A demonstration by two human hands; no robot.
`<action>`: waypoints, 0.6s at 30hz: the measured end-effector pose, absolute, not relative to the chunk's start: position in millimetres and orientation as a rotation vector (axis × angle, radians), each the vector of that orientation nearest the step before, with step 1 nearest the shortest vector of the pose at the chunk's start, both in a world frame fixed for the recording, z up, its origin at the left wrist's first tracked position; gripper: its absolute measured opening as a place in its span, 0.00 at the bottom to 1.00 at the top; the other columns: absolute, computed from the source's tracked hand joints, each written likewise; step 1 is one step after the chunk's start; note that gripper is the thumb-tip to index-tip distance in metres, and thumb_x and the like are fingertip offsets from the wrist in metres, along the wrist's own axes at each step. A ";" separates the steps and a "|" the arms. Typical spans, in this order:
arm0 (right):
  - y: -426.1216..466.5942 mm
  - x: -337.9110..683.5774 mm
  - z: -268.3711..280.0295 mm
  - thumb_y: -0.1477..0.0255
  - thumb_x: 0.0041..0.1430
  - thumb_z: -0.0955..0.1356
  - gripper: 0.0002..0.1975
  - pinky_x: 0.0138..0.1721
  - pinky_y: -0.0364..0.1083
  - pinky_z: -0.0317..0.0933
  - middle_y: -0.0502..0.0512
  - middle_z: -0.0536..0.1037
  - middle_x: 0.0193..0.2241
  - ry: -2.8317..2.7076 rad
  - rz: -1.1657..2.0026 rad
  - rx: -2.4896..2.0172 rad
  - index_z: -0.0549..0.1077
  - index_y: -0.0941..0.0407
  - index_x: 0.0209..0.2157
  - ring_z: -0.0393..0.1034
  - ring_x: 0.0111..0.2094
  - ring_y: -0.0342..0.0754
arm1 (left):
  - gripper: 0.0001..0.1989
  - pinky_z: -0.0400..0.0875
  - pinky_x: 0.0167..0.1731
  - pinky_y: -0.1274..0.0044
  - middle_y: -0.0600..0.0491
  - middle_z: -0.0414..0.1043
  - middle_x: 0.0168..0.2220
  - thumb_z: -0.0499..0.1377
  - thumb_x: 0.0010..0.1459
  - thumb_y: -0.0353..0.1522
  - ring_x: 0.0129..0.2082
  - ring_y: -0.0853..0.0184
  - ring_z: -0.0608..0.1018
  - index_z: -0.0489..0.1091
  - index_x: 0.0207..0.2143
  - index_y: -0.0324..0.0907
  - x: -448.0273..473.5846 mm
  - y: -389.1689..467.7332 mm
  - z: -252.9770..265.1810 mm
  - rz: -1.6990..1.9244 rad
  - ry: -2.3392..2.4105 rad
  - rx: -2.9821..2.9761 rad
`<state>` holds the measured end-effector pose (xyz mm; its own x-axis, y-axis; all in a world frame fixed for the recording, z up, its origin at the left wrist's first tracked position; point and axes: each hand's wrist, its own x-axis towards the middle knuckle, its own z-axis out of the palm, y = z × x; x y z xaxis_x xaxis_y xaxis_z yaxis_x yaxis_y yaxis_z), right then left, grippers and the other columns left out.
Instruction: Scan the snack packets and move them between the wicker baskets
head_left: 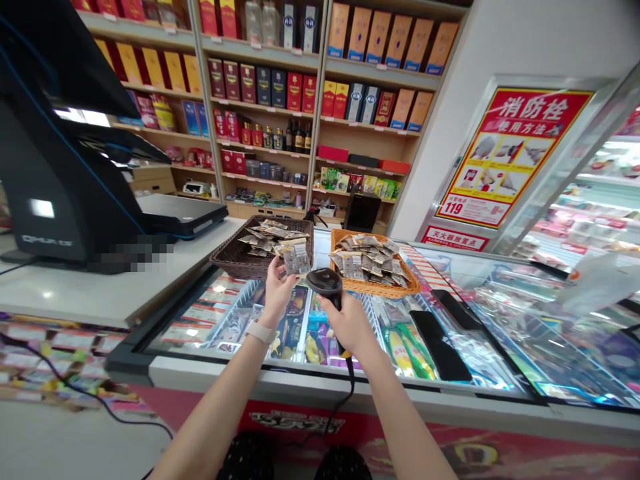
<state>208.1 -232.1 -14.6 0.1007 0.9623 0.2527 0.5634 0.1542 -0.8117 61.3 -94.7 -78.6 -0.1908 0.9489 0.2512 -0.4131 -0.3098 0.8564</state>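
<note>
My left hand grips a small flat packet by its lower left edge, with printing on the side towards me. That packet is over the near right part of a dark brown woven basket, where several similar packets lie. In my right hand is a black barcode scanner, its head just right of the held packet and its cable hanging down. To the right, an orange-tan woven basket holds a heap of like packets.
Both baskets stand on a glass-topped freezer with packaged goods inside. Two dark phones lie on the glass at right. A black point-of-sale machine occupies the white counter at left. Stocked shelves stand behind. A loose cable hangs at lower left.
</note>
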 end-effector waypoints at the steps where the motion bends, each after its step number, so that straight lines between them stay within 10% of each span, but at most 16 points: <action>1: -232.0 206.8 -16.9 0.56 0.63 0.65 0.19 0.33 0.48 0.62 0.57 0.76 0.25 -1.585 0.591 -1.518 0.77 0.58 0.38 0.73 0.30 0.57 | 0.34 0.77 0.41 0.74 0.49 0.74 0.48 0.66 0.43 0.28 0.38 0.66 0.82 0.65 0.56 0.43 61.6 -96.7 -80.5 1.681 0.801 1.034; 18: -231.8 204.8 -24.2 0.54 0.64 0.64 0.19 0.32 0.47 0.62 0.53 0.75 0.22 -1.609 0.633 -1.508 0.75 0.56 0.38 0.74 0.28 0.56 | 0.32 0.76 0.50 0.68 0.43 0.75 0.57 0.65 0.48 0.31 0.49 0.57 0.81 0.70 0.58 0.40 58.7 -101.0 -91.0 1.641 0.804 1.145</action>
